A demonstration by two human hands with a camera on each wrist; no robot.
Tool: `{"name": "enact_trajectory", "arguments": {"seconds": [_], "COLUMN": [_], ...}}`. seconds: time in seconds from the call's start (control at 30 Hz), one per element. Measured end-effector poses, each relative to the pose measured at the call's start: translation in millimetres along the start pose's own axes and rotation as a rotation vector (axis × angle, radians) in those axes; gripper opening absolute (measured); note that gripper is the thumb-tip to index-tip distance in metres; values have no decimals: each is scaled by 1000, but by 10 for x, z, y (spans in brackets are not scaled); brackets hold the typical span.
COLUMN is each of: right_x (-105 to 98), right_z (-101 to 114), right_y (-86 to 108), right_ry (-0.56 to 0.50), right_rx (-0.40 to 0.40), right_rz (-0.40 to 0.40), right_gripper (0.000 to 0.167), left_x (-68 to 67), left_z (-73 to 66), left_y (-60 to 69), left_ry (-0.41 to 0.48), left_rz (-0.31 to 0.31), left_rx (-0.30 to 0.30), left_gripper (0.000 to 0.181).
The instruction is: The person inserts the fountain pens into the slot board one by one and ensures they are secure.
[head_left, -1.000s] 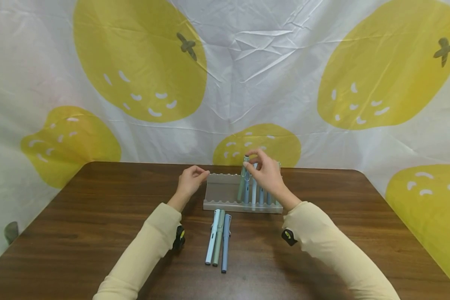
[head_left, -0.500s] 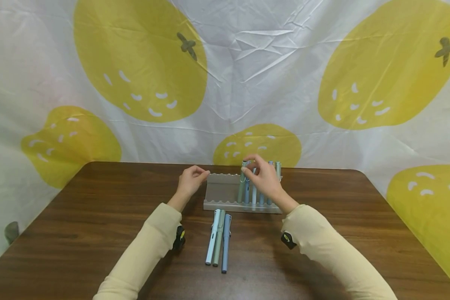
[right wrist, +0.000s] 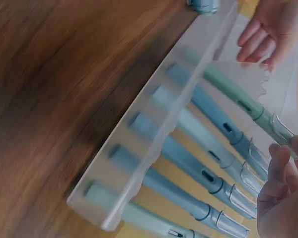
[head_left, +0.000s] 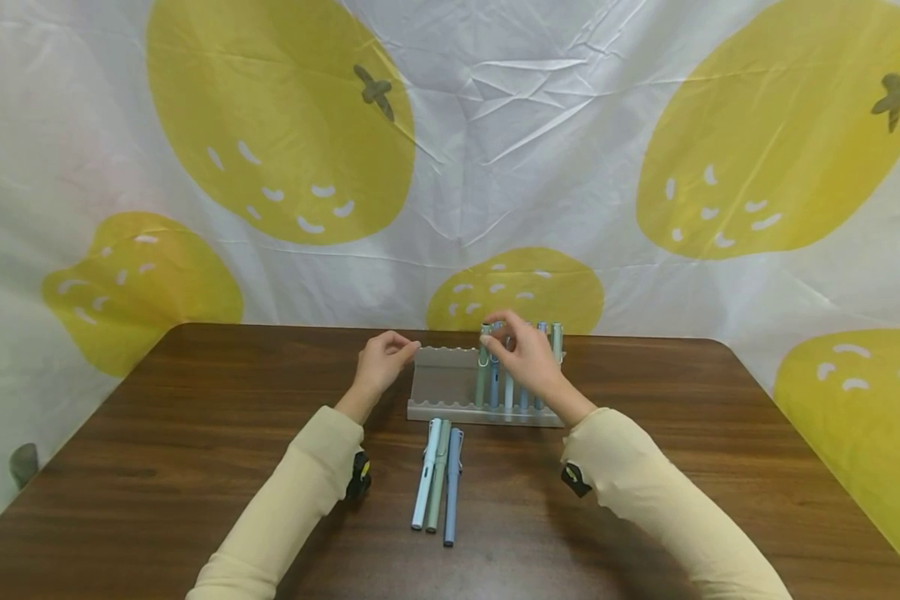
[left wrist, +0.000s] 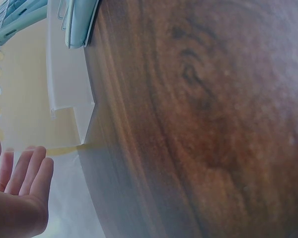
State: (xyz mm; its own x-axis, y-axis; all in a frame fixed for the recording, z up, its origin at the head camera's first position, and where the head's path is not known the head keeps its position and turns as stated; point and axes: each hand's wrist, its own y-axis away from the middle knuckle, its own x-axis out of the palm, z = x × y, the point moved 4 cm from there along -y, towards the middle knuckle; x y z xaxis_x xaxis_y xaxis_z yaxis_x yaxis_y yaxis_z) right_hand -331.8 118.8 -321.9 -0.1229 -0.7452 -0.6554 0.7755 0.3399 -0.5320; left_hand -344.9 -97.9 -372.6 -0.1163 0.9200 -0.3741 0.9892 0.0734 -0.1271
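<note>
Reaching forward, the left hand (head_left: 379, 364) pinches the upper left corner of a clear rack (head_left: 444, 382), while the right hand (head_left: 528, 355), angled inward, grips the top of a green pen (head_left: 482, 380) seated in the rack's leftmost filled slot.

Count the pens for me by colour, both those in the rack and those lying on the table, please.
Green pens: 3 (2 in the rack, 1 on the table)
Pale blue pens: 2 (1 in the rack, 1 on the table)
Deeper blue pens: 4 (3 in the rack, 1 on the table)
Total: 9 pens
</note>
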Motion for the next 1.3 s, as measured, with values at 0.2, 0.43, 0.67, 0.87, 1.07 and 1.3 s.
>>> {"name": "enact_trajectory", "arguments": {"seconds": [0.2, 0.43, 0.67, 0.87, 1.07, 1.3], "right_x": [38, 53, 72, 84, 100, 115], "right_z": [-56, -78, -105, -117, -126, -121], "right_y": [14, 20, 6, -12, -20, -23], "right_ry": [196, 241, 264, 279, 298, 303], "right_rx": [-50, 0, 64, 82, 99, 104], "right_rz": [60, 117, 160, 170, 184, 195], "right_gripper": [44, 51, 53, 55, 57, 57], "left_x": [-1, -1, 2, 3, 4, 2], "left_z": [-6, -5, -3, 2, -3, -7], "left_y": [-2, -2, -6, -12, -9, -3], "left_ry": [-9, -3, 0, -2, -7, -12], "left_rz": [-4, -2, 1, 4, 2, -4], "left_rx": [0, -2, -1, -6, -2, 2], "left_gripper": [24, 24, 24, 24, 24, 24]}}
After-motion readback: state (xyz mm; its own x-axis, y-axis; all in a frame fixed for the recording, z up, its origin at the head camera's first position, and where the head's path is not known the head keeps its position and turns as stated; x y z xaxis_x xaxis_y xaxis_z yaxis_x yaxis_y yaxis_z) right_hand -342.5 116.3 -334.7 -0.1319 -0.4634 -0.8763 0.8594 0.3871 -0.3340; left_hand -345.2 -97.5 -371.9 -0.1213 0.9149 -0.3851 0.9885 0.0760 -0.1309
